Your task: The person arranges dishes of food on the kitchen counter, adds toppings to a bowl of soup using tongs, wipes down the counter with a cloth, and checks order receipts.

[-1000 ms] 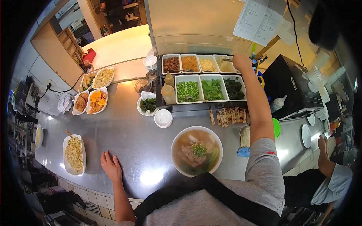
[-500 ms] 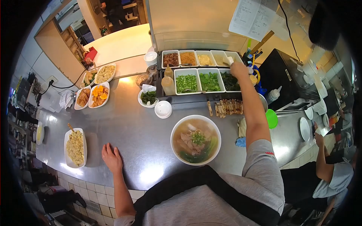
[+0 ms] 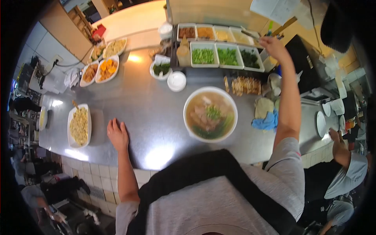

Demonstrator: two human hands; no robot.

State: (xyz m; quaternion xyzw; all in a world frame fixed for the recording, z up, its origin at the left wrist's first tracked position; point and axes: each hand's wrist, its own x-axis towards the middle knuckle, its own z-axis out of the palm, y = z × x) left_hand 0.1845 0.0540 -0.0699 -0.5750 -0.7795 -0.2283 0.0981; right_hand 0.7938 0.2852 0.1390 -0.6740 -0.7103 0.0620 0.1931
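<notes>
My left hand (image 3: 118, 134) rests on the steel counter (image 3: 152, 113), fingers stretched out, holding nothing. To its left stands a white dish of fried rice (image 3: 79, 125) with a handle sticking out. My right arm reaches forward; my right hand (image 3: 272, 45) is over the right end of the topping containers, fingers pinched at a thin dark utensil (image 3: 250, 34) whose kind is too blurred to tell. Below it sits a white tub of dark greens (image 3: 250, 58), beside chopped scallions (image 3: 203, 56) and green herbs (image 3: 228, 57). A bowl of noodle soup with meat (image 3: 210, 113) stands between my arms.
Several filled dishes (image 3: 106, 68) stand at the back left. Small white dishes (image 3: 176, 81), a row of clothespins (image 3: 246, 85) and a blue cloth (image 3: 266, 120) lie nearer. A black appliance (image 3: 303, 68) is at right. Another person's arm (image 3: 341, 150) shows at far right.
My view has tilted, so the counter sits higher. My right hand has moved to the right off the back tubs; the white piece at its fingers no longer shows. My left hand stays on the counter.
</notes>
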